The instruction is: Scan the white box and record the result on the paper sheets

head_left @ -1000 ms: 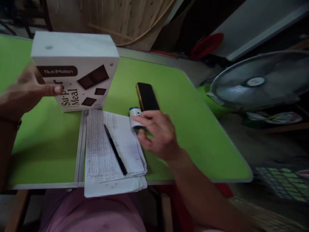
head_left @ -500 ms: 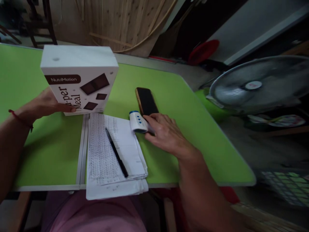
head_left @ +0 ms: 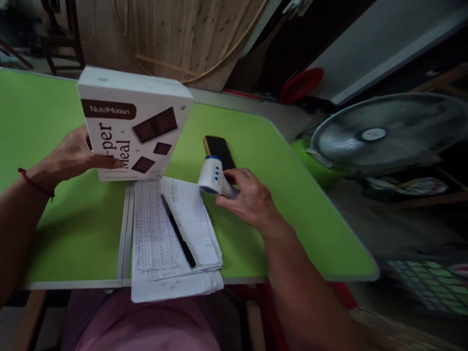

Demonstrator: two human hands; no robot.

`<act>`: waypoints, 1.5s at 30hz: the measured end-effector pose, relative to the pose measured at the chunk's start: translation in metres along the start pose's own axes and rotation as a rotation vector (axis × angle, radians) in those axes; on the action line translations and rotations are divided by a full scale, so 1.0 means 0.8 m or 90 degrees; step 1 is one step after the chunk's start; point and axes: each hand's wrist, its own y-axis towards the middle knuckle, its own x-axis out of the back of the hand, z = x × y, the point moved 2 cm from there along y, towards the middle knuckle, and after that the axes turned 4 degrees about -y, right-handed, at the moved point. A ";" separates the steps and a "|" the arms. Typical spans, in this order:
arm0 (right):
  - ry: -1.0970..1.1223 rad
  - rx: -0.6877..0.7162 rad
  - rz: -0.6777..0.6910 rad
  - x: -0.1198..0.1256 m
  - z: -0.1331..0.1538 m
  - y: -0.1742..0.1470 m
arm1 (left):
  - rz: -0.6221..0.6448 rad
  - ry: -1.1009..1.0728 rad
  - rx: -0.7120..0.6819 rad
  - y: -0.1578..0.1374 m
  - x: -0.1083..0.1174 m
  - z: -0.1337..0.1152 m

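Fingers of the left hand (head_left: 75, 155) (head view) clamp a white carton (head_left: 151, 141), thumb across its front; its top is closed, contents hidden. Those of the right hand (head_left: 254, 197) wrap the handle of a white handheld device (head_left: 211, 176), near a phone (head_left: 222, 147) on the green surface (head_left: 296, 214). Papers (head_left: 151, 234) bearing a pen (head_left: 178, 231) lie nearby.

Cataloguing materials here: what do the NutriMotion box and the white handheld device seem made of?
The NutriMotion box: probably printed cardboard, smooth and fairly matte, judging by its flat panels and crisp edges. The white handheld device: likely hard plastic, satin-looking, given its rounded, moulded-looking body.
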 end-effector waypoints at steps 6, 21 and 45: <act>0.596 -0.158 -0.010 0.038 0.071 0.012 | 0.093 -0.022 0.070 -0.005 -0.004 -0.015; 0.994 -0.201 0.237 0.004 0.176 0.028 | 0.279 -0.193 0.082 -0.011 -0.016 -0.029; 0.962 -0.171 0.179 -0.009 0.187 0.016 | 0.313 -0.106 0.023 -0.011 -0.017 -0.028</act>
